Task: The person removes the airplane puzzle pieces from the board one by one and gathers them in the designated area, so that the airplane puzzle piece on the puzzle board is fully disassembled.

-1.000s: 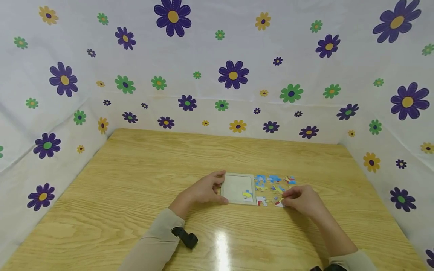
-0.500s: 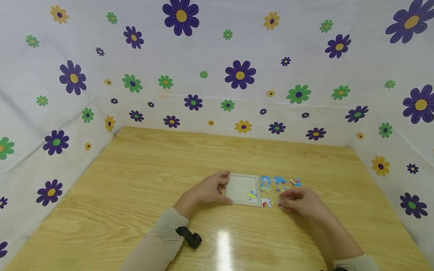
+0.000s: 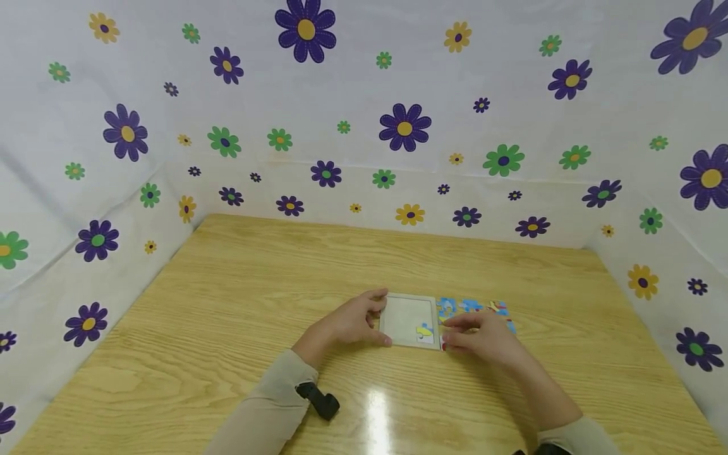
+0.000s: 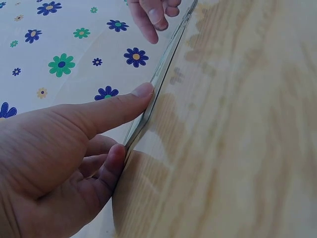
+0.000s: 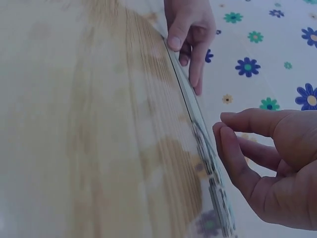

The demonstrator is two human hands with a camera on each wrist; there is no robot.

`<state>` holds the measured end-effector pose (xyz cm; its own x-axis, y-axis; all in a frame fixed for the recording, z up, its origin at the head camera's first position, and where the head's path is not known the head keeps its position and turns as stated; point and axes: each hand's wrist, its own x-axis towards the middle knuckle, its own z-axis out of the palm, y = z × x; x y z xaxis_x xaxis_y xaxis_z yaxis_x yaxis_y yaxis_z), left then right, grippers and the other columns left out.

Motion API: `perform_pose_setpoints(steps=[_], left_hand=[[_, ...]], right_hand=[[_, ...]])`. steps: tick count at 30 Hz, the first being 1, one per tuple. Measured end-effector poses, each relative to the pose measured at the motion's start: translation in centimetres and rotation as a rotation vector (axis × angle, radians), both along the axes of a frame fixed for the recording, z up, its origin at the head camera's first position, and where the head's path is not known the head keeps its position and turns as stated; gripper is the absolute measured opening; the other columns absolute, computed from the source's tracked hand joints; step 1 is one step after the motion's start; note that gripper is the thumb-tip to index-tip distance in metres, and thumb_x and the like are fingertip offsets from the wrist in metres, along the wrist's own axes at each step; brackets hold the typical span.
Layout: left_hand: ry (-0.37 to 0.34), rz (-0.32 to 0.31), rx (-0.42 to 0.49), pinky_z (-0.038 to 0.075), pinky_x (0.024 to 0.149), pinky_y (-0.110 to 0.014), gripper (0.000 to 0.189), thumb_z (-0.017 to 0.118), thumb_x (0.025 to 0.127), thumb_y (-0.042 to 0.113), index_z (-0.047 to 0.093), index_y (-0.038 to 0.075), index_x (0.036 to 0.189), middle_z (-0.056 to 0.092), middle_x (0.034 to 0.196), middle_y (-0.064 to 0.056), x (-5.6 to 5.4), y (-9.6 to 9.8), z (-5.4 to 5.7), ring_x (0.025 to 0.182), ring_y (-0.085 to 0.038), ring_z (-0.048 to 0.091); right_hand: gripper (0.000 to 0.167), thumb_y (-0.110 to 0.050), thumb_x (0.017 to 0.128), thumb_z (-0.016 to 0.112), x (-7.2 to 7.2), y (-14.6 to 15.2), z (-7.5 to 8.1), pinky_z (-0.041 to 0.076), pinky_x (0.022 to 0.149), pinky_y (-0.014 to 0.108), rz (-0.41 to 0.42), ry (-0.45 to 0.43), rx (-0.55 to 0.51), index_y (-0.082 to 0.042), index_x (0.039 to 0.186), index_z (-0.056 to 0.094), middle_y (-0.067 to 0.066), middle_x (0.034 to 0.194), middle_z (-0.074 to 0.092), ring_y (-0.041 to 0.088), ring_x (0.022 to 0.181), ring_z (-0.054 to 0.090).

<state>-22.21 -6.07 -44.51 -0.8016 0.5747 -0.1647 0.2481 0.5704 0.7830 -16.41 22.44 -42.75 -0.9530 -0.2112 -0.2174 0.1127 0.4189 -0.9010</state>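
Note:
A shallow, light-coloured puzzle frame (image 3: pixel 402 319) lies flat on the table. One yellow, blue and white puzzle piece (image 3: pixel 425 333) sits in its lower right corner. My left hand (image 3: pixel 355 322) grips the frame's left side, thumb at the near corner and fingers at the far one. Just right of the frame, my right hand (image 3: pixel 483 338) hovers low over loose puzzle pieces, thumb and index fingertips close together. A red and white puzzle piece (image 3: pixel 443 345) shows partly by those fingertips. In the right wrist view, nothing is visible between the fingertips (image 5: pixel 229 133).
Behind the right hand, several blue puzzle pieces (image 3: pixel 469 305) and a yellow, red and blue puzzle piece (image 3: pixel 498 307) lie loose; others are hidden by the hand. The wooden table (image 3: pixel 273 272) is bordered by a white flowered cloth (image 3: pixel 341 82) at the back and sides.
My right hand has moved left from the outer near piece to the piece beside the frame. The left hand keeps its place on the frame. The head view has shifted slightly.

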Motion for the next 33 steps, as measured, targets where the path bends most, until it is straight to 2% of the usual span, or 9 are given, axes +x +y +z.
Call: perform_pose_setpoints(steps=[8, 15, 19, 23, 28, 33], left_hand=[[0.006, -0.014, 0.001, 0.042, 0.078, -0.024, 0.085, 0.085, 0.081, 0.025, 0.041, 0.003, 0.151, 0.024, 0.166, 0.002, 0.0, 0.4, -0.1, 0.088, -0.012, 0.048], [0.024, -0.021, -0.020, 0.043, 0.076, -0.022, 0.086, 0.084, 0.081, 0.026, 0.039, 0.002, 0.151, 0.023, 0.166, 0.002, 0.0, 0.3, -0.2, 0.085, -0.011, 0.049], [0.030, -0.018, -0.018, 0.043, 0.076, -0.022, 0.086, 0.084, 0.081, 0.027, 0.039, 0.002, 0.151, 0.024, 0.166, 0.001, 0.0, 0.1, -0.2, 0.086, -0.012, 0.049], [0.031, -0.020, -0.008, 0.043, 0.075, -0.022, 0.086, 0.084, 0.082, 0.026, 0.039, 0.001, 0.151, 0.024, 0.166, 0.000, 0.0, 0.0, -0.3, 0.085, -0.013, 0.049], [0.025, -0.014, -0.009, 0.042, 0.076, -0.023, 0.085, 0.084, 0.081, 0.026, 0.041, 0.001, 0.150, 0.024, 0.166, 0.001, -0.1, 0.0, -0.3, 0.087, -0.014, 0.048], [0.018, -0.014, -0.009, 0.042, 0.077, -0.024, 0.083, 0.084, 0.081, 0.025, 0.042, 0.002, 0.150, 0.024, 0.166, 0.001, -0.2, 0.2, -0.3, 0.088, -0.013, 0.048]], right_hand=[[0.041, -0.012, 0.092, 0.072, -0.3, -2.6, 0.4, 0.060, 0.070, 0.030, 0.040, 0.014, 0.068, 0.011, 0.123, 0.063, 0.015, 0.098, 0.065, 0.018, 0.079, 0.071], [0.032, -0.004, 0.093, 0.068, -0.1, -3.2, 0.3, 0.060, 0.070, 0.028, 0.074, 0.009, 0.100, 0.014, 0.120, 0.065, 0.018, 0.103, 0.067, 0.016, 0.081, 0.069], [0.029, -0.004, 0.094, 0.067, -0.2, -3.4, 0.3, 0.058, 0.068, 0.026, 0.090, 0.024, 0.129, 0.012, 0.118, 0.067, 0.015, 0.097, 0.069, 0.014, 0.076, 0.069], [0.028, -0.004, 0.092, 0.069, -0.3, -3.7, 0.2, 0.058, 0.067, 0.027, 0.076, 0.024, 0.155, 0.010, 0.116, 0.067, 0.013, 0.094, 0.065, 0.013, 0.075, 0.066], [0.027, -0.006, 0.087, 0.075, -0.3, -4.2, 0.2, 0.059, 0.068, 0.029, 0.023, 0.032, 0.207, 0.007, 0.111, 0.069, 0.015, 0.103, 0.065, 0.015, 0.079, 0.065], [0.029, -0.015, 0.083, 0.080, -0.2, -4.4, 0.2, 0.056, 0.085, 0.040, -0.006, 0.089, 0.346, -0.001, 0.107, 0.072, 0.012, 0.109, 0.070, 0.020, 0.094, 0.065]])
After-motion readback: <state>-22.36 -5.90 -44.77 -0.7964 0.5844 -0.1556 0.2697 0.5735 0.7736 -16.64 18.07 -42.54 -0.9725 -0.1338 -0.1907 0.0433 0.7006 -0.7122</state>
